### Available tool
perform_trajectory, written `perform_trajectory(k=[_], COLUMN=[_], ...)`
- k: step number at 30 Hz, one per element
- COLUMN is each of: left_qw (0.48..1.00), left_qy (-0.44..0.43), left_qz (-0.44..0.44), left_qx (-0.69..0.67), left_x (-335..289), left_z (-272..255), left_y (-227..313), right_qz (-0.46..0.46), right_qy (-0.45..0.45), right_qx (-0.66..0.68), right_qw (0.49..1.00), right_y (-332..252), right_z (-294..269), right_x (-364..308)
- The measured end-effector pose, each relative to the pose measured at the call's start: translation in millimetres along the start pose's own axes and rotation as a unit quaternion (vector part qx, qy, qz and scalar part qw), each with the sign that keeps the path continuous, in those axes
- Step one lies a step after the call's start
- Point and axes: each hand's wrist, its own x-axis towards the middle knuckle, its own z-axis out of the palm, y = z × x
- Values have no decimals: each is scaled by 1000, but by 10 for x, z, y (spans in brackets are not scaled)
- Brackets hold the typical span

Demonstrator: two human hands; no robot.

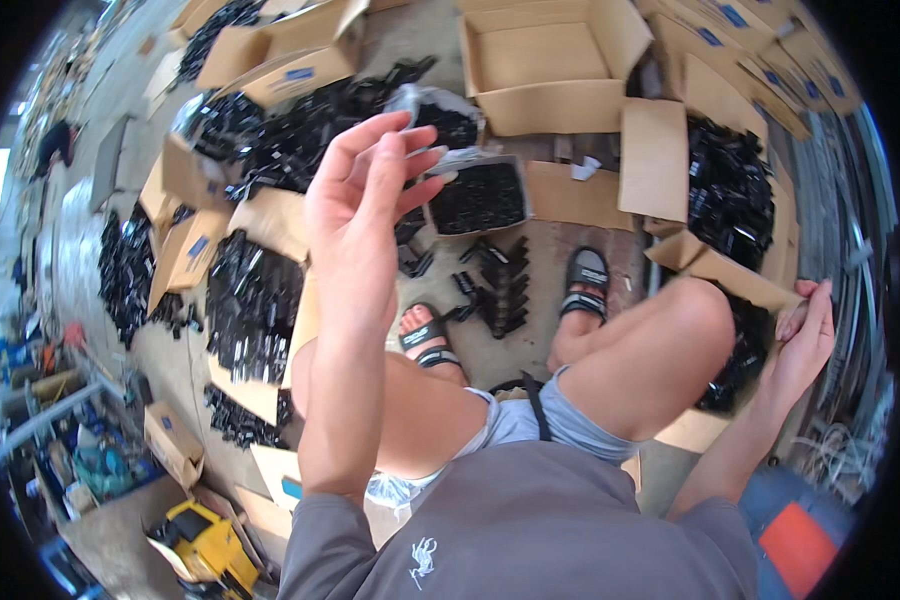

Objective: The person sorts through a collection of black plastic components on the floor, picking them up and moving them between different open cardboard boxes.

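Note:
My left hand [362,190] is raised in front of me, fingers loosely curved and apart, with nothing in it. Beyond its fingertips stands a grey bin [527,200] filled with small black parts [475,198]. On the floor between my feet, black pieces [508,290] lie in a stacked row, with a few loose ones beside them. Out to the right, my right hand [808,325] is held beside my knee with its fingers stretched out and no object visible in it. It is close to the flap [740,278] of a carton of black parts; whether it touches the flap I cannot tell.
A large open carton [540,115] stands ahead. Heaps of black parts [250,300] lie in and around cartons on the left, with another carton load [727,190] on the right. Long metal bars [850,220] run along the right side. A yellow machine [210,540] is at lower left.

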Motion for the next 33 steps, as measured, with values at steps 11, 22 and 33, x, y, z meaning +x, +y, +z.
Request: perform_trajectory(k=[11,22,33], left_qw=[954,849,630], left_qy=[-21,-114,-203], left_qz=[78,-97,140], left_qx=[290,506,736], left_x=[-258,-708,-778], left_z=[-1267,-2785,-2553], left_y=[745,-2375,-3567], right_qz=[32,83,197], right_qy=[-485,-454,-391], right_qx=[-475,-490,-358], right_qw=[734,739,824], right_y=[2354,2860,2836], right_z=[3124,3105,3104], right_x=[-2240,-2384,-2120])
